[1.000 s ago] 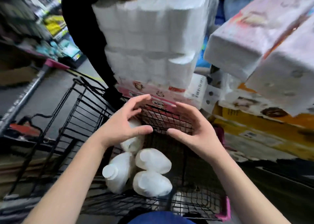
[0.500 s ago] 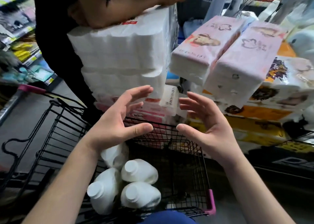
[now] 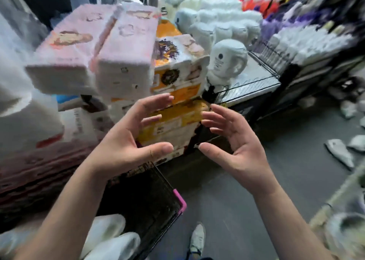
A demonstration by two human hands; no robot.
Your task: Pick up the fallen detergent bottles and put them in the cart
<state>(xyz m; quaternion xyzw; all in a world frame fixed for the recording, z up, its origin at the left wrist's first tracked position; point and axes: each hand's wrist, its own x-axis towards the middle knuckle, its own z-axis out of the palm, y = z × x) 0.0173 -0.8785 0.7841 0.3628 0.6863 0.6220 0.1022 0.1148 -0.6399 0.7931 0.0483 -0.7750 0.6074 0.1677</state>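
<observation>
While left hand (image 3: 126, 141) and right hand (image 3: 235, 141) hover empty (fingers spread), next likely means reaching right for fallen bottles (image 3: 338, 153).

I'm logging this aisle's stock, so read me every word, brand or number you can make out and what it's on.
None can be read: the frame is motion-blurred.
White bottle on the wire shelf: dark round mark and small print, too blurred.
Yellow-orange packs: label print, too blurred.
Pink tissue packs: drawn figures, lettering unreadable.
</observation>
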